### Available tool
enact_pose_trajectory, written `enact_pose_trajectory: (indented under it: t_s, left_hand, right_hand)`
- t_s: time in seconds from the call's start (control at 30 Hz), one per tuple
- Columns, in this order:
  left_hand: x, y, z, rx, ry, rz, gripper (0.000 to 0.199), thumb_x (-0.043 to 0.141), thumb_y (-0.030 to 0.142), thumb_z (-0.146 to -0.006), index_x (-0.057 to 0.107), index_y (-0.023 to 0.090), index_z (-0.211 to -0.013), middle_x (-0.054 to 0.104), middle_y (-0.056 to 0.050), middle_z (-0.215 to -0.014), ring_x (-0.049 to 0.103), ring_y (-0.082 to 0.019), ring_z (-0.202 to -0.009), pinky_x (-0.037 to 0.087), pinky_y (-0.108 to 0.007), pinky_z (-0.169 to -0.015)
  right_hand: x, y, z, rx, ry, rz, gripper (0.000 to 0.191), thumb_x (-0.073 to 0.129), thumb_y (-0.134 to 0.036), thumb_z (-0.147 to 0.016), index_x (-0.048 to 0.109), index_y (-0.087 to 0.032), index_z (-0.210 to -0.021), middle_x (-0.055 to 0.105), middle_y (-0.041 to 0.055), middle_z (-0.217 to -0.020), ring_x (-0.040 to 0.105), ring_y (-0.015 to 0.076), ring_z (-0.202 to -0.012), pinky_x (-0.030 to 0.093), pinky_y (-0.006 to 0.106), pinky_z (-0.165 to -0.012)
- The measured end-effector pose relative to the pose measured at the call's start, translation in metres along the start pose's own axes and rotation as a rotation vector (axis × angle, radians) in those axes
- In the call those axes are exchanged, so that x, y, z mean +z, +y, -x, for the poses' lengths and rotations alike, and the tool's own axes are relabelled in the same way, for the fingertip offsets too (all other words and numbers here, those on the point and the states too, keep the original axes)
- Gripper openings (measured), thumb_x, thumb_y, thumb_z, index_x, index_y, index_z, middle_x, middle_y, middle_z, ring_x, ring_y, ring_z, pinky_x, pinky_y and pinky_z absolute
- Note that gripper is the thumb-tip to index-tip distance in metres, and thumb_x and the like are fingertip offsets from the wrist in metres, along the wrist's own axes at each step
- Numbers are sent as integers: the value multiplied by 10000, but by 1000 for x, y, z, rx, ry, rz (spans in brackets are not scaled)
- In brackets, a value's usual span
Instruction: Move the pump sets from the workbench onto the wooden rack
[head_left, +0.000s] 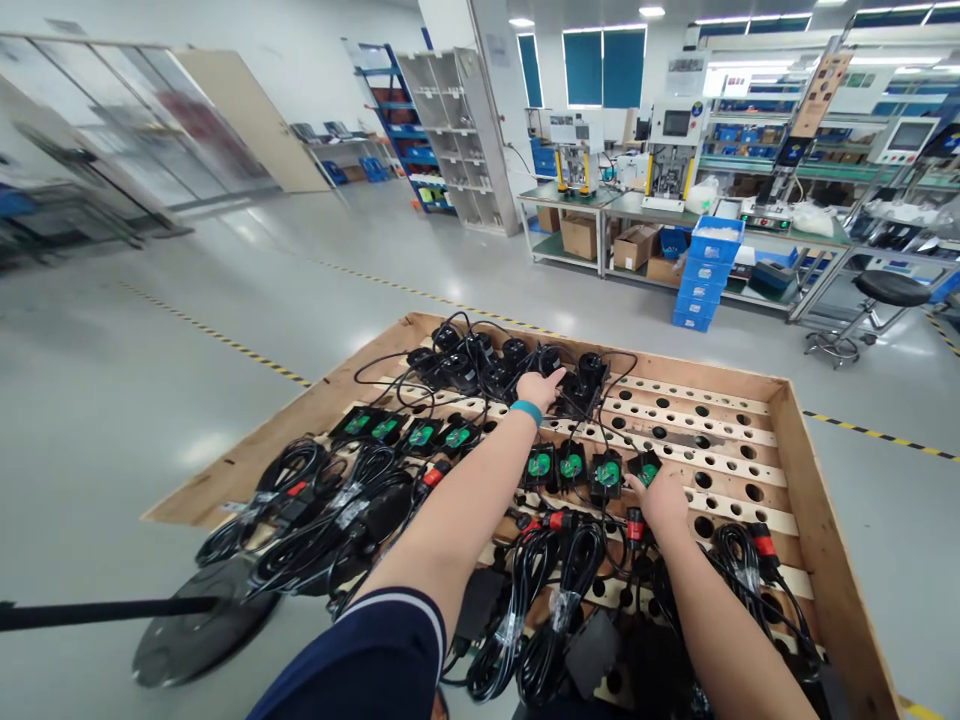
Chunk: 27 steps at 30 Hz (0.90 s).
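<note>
My left hand [538,390], with a teal band at the wrist, reaches to the back cluster of black round units [480,350] with cables. Its thumb points right and its other fingers curl down over a black unit [550,360], partly hidden. Nearer me, my right hand [664,502] grips a black housing with a green circuit board [646,467], at the right end of a row. Similar green-board housings [606,474] stand to its left. Just below the right hand is a red-and-black connector [635,525].
A shallow wooden crate [825,520] with a slatted, holed base surrounds the parts. Coiled black cables [517,615] lie along its near side. A round black base with a pole [202,620] stands at left. Beyond are stacked blue bins [703,275], workbenches and a stool [892,290].
</note>
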<state>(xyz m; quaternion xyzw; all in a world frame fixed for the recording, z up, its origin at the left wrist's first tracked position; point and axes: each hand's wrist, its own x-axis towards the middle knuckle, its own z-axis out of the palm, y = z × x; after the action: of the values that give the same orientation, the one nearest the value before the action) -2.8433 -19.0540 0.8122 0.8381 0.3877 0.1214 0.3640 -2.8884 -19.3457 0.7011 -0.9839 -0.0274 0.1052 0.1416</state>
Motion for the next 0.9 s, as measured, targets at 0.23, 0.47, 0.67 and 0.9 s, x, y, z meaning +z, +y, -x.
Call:
enact_pose_trajectory:
  t_s: [0.23, 0.47, 0.67, 0.9]
  left_hand:
    - [11, -21, 3, 353, 211, -618, 677, 426, 156, -969, 196, 92, -1602, 589, -248, -1220, 620, -327, -1102, 531, -386, -827]
    - [26, -28, -16, 348, 61, -918, 463, 366, 75, -939, 553, -105, -1323, 576, -334, -1221, 521, -375, -1164, 421, -443, -930]
    - [24, -18, -21, 424, 6, -963, 405, 378, 76, -931, 701, -47, -1143, 549, -299, -1278, 453, -375, -1201, 359, -449, -957]
    - [21, -31, -13, 511, -73, -972, 392, 475, 119, -877, 713, -26, -1152, 557, -310, -1338, 463, -383, -1261, 371, -456, -1018]
  right_hand:
    - [-8, 4, -12, 8, 62, -17, 346, 433, -381, -1038, 527, -78, -1178, 620, 226, -1135, 632, 341, -1057, 496, 381, -819]
    - [2, -3, -18, 113, 37, -58, 364, 224, -277, -1069, 499, -73, -1191, 663, 226, -1066, 683, 307, -972, 510, 356, -747]
    - [22, -15, -8, 93, -81, -27, 273, 324, -47, -936, 514, -92, -1127, 696, 170, -916, 711, 325, -924, 523, 395, -782]
    - [23, -30, 0, 159, -4, -15, 310, 242, -72, -976, 481, -70, -1174, 619, 248, -1137, 691, 298, -992, 520, 351, -770]
